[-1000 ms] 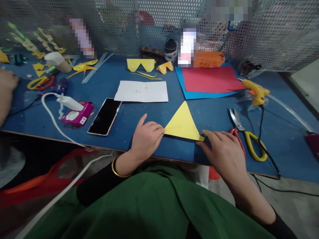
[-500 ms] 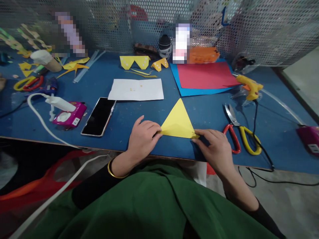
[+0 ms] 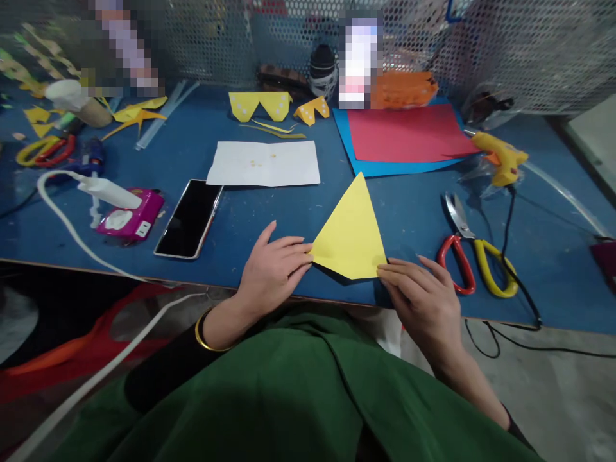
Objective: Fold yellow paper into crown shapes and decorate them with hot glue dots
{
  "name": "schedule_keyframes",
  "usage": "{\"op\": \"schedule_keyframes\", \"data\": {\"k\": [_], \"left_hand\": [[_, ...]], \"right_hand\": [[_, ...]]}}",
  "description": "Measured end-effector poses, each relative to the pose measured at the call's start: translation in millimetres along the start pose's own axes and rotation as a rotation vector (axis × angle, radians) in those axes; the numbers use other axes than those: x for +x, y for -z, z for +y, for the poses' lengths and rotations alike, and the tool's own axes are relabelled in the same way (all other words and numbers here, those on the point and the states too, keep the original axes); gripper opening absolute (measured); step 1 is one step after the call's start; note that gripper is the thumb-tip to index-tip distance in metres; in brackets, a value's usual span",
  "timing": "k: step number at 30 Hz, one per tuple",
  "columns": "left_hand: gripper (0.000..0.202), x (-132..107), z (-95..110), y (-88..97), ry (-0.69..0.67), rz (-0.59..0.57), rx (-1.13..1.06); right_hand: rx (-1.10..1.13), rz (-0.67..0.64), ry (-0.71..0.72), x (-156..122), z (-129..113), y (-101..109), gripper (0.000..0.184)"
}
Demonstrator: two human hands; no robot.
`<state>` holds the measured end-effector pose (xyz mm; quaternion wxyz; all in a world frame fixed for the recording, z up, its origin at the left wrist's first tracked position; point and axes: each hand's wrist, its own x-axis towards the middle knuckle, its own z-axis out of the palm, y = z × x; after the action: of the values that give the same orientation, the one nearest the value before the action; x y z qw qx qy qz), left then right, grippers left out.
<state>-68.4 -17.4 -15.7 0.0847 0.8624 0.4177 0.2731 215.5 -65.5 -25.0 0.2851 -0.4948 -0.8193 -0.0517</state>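
A folded piece of yellow paper (image 3: 350, 234) lies in front of me, its tip pointing away and its near edge bent into a shallow angle. My left hand (image 3: 272, 266) pinches its left corner between thumb and fingers. At the right corner, the fingertips of my right hand (image 3: 423, 298) close on the paper's edge, the thumb mostly hidden below. Scissors (image 3: 459, 240) with one red and one yellow handle lie partly open just right of my right hand. To the left of my left hand rests a dark-screened phone (image 3: 189, 219).
Beyond the yellow paper lie a white sheet (image 3: 264, 163), red paper (image 3: 409, 133) over blue paper (image 3: 360, 168), and dotted yellow cutouts (image 3: 260, 106). A yellow glue gun (image 3: 500, 157) trails a black cable on the right. A magenta power socket (image 3: 132, 215) with a white plug stands left.
The yellow paper's near edge was nearly straight and now juts toward me in a corner. My right hand has shifted slightly right and nearer. The whole view has moved a little.
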Motion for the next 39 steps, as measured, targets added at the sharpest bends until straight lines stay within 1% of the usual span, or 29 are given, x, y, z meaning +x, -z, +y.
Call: {"op": "schedule_keyframes", "data": {"k": [3, 5, 7, 8, 10, 13, 15, 19, 22, 26, 30, 34, 36, 39], "left_hand": [[0.008, -1, 2, 0.4, 0.046, 0.034, 0.002], [0.003, -1, 3, 1.5, 0.129, 0.06, 0.016], [0.016, -1, 4, 2.8, 0.214, 0.076, 0.032], [0.021, -1, 5, 3.3, 0.236, 0.082, 0.038], [0.019, 0, 5, 3.7, 0.215, 0.092, 0.049], [0.004, 2, 5, 2.5, 0.115, 0.087, 0.061], [0.005, 3, 4, 0.7, 0.085, 0.07, 0.056], [0.009, 4, 3, -2.2, 0.088, 0.063, 0.019], [0.009, 4, 3, -2.3, 0.086, 0.061, 0.007], [0.008, 5, 3, -0.9, 0.101, 0.021, -0.007], [0.008, 6, 3, -0.8, 0.126, 0.011, -0.017], [0.009, 6, 2, -2.8, 0.13, 0.006, -0.025], [0.008, 6, 1, -3.5, 0.133, 0.01, -0.03], [0.007, 6, 0, -3.7, 0.15, -0.008, -0.048]], "right_hand": [[-0.027, 0.008, 0.004, 1, -2, 0, 0.013], [-0.028, 0.01, 0.004, 1, -2, 0, 0.013], [-0.022, 0.013, 0.007, 1, -2, 0, 0.014], [-0.022, 0.014, 0.01, 1, -2, 0, 0.014], [-0.028, 0.016, 0.017, 0, -2, 0, 0.013], [-0.047, 0.013, 0.034, 1, -1, 0, 0.013], [-0.055, 0.007, 0.042, 2, -1, 1, 0.012], [-0.126, 0.014, 0.045, 10, -6, 3, 0.006], [-0.16, -0.001, 0.066, 20, -12, 1, 0.004], [-0.055, -0.041, 0.097, 33, -20, -12, 0.009], [0.054, -0.07, 0.016, 38, -27, -23, 0.008], [0.163, -0.11, -0.088, 39, -33, -28, 0.01], [0.197, -0.136, -0.109, 42, -37, -31, 0.01], [0.222, -0.144, -0.097, 50, -44, -36, 0.006]]}}
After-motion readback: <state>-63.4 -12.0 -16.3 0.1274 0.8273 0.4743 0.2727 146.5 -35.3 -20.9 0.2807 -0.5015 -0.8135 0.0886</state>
